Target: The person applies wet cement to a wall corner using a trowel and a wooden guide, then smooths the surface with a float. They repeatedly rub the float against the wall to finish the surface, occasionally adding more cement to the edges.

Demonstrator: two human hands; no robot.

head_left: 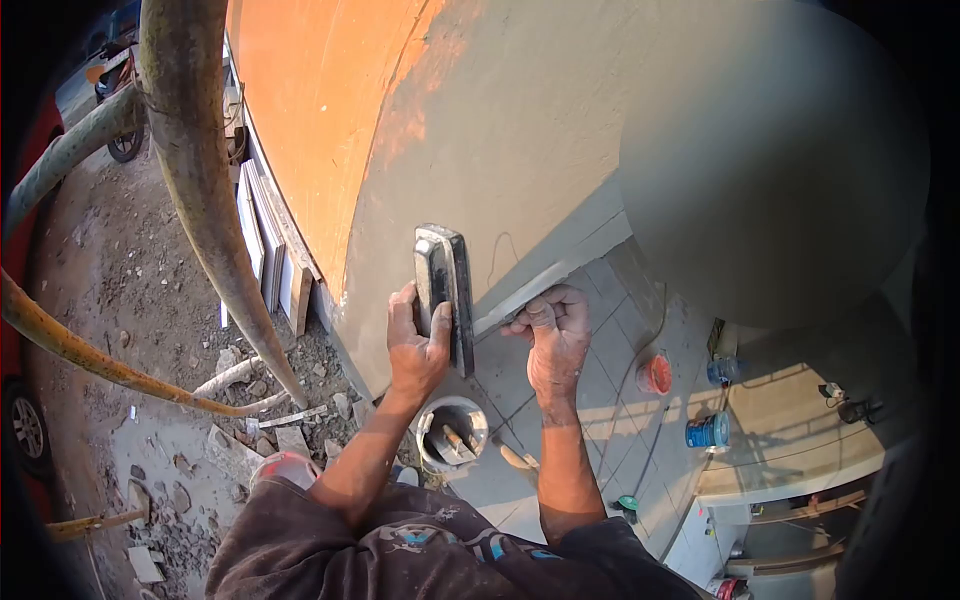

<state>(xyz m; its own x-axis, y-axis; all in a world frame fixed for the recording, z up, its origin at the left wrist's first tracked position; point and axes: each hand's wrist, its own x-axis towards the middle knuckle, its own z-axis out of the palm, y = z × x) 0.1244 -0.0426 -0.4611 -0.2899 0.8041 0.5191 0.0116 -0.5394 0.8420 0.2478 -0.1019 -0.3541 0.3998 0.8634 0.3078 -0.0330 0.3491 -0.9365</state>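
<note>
My left hand point(418, 343) grips a plastering float point(459, 290), fingers and thumb around its handle, with the float's flat side toward the grey plastered wall point(540, 130). At the wall's lower corner edge point(545, 278), my right hand point(558, 345) is closed, its thumb and fingertips pinched together right against the edge. What sits between those fingers, if anything, I cannot tell. Below and between my forearms stands a white bucket point(424, 449) holding a trowel point(456, 441) with a wooden handle. Orange paint point(315, 110) covers the wall's left part.
Yellowish scaffold poles point(195, 150) cross the left side, above rubble ground point(115, 290). White boards point(262, 235) lean by the wall. On the tiled floor point(610, 340) stand a red bucket point(655, 375) and a blue bucket point(706, 431). A blurred round patch covers the upper right.
</note>
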